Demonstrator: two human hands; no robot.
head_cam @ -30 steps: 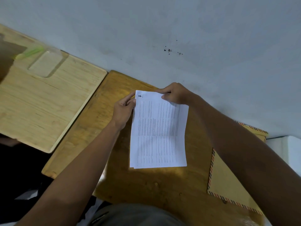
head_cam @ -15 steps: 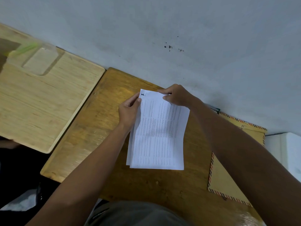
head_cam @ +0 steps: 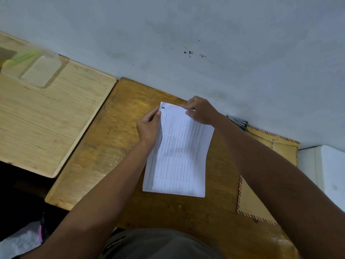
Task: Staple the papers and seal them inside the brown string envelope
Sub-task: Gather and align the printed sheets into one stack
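Head view: wide-angle, looking down on a wooden desk (head_cam: pixel 104 152) set against a pale wall (head_cam: pixel 205 34).
Papers: a stack of printed white papers (head_cam: pixel 179 156) lies on the desk near its middle, sheets slightly fanned along the left and lower edges, a small dark mark at the top left corner.
Left hand: the left hand (head_cam: pixel 149 126) holds the upper left edge of the papers, thumb on the top sheet, fingers curled at the side of the stack.
Right hand: the right hand (head_cam: pixel 200 110) pinches the top edge of the papers close to the wall, fingers bent onto the sheet.
Envelope: the brown envelope (head_cam: pixel 250 195) with a striped border lies flat on the right part of the desk, beside the papers and apart from them; the right forearm covers much of it.
String closure: a small fastener (head_cam: pixel 273 141) shows near the envelope's far end; detail too small to tell.
Stapler: a dark object, apparently the stapler (head_cam: pixel 238 121), sits against the wall just beyond the envelope, partly hidden by the right forearm.
Adjacent surface: a lighter wooden board (head_cam: pixel 46 124) adjoins the desk on the left, carrying a clear plastic container (head_cam: pixel 39 71) with a blurred green item (head_cam: pixel 22 57) beside it.
Right margin: a white object (head_cam: pixel 324 165) stands past the envelope.
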